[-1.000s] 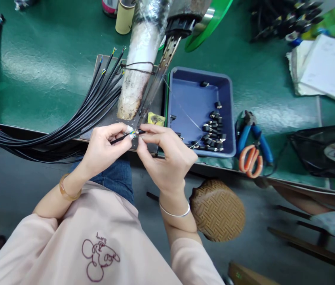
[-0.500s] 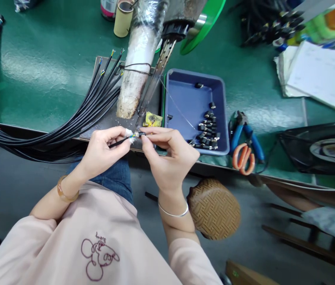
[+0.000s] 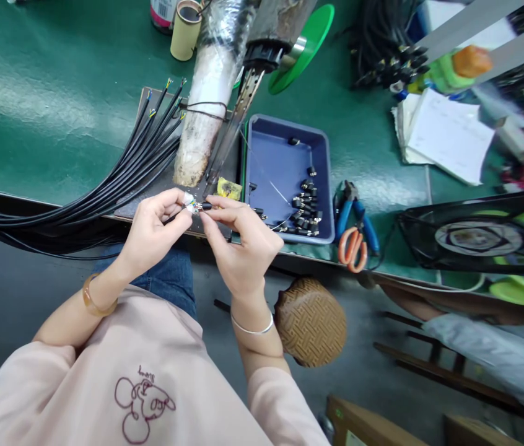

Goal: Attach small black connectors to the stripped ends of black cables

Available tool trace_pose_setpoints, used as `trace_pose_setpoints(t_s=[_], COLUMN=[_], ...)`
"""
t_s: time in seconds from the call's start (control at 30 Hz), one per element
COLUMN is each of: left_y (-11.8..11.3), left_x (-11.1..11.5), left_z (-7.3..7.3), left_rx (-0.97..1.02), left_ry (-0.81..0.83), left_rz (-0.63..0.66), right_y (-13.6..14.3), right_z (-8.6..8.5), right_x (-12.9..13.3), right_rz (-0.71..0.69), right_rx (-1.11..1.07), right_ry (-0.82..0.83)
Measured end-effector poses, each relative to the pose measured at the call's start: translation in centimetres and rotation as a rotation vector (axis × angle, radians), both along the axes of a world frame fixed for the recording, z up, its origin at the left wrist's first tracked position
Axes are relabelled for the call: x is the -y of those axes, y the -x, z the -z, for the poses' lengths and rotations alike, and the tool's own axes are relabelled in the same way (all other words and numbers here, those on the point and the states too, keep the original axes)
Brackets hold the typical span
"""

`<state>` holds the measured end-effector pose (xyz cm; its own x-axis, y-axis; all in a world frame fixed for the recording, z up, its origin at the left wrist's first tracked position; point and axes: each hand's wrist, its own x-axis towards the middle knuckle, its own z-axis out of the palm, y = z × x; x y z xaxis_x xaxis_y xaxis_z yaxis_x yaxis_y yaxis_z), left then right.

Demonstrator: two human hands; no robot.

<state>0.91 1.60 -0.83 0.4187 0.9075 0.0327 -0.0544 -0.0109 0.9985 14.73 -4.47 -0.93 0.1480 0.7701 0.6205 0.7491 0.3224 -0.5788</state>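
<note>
My left hand [image 3: 157,223] pinches the end of a black cable, whose thin coloured wires [image 3: 191,203] show at the fingertips. White wrapping covers some of those fingertips. Between the fingers of my right hand [image 3: 238,238] is a small black connector [image 3: 205,205], its metal end close against the wires; I cannot tell whether they touch. Just above both hands sits the tip of a soldering iron [image 3: 215,164] on a slant, beside a white wrapped tube [image 3: 197,136]. A yellow sponge [image 3: 229,188] lies right behind my right fingers.
A blue tray [image 3: 269,167] holds several black connectors [image 3: 306,207]. Left lies a bundle of black cables [image 3: 117,179] with stripped ends. Blue-handled cutters [image 3: 366,226] and orange-handled scissors [image 3: 352,249] lie right of the tray. Papers [image 3: 448,133], a green reel [image 3: 306,52] and a stool [image 3: 311,322] are around.
The view has swung to the right, so the bench appears shifted left. The black connector now shows more plainly at my right fingertips, against the wires. Both hands keep their pinch.
</note>
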Motion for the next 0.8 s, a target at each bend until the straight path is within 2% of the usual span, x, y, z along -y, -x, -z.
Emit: trace_pose_setpoints(t_s=[0.3,0.8], left_y=[-0.6,-0.5], left_x=[0.0,-0.1], left_z=[-0.6,-0.8], left_rx=[-0.043,-0.021], left_ry=[-0.053,0.003], left_rz=[-0.048,-0.042], right_y=[-0.3,-0.6], right_z=[-0.3,-1.2], right_x=[-0.6,-0.4], right_rz=[0.035,0.005], right_rx=[0.044,0.082], right_ry=[-0.010,0.011])
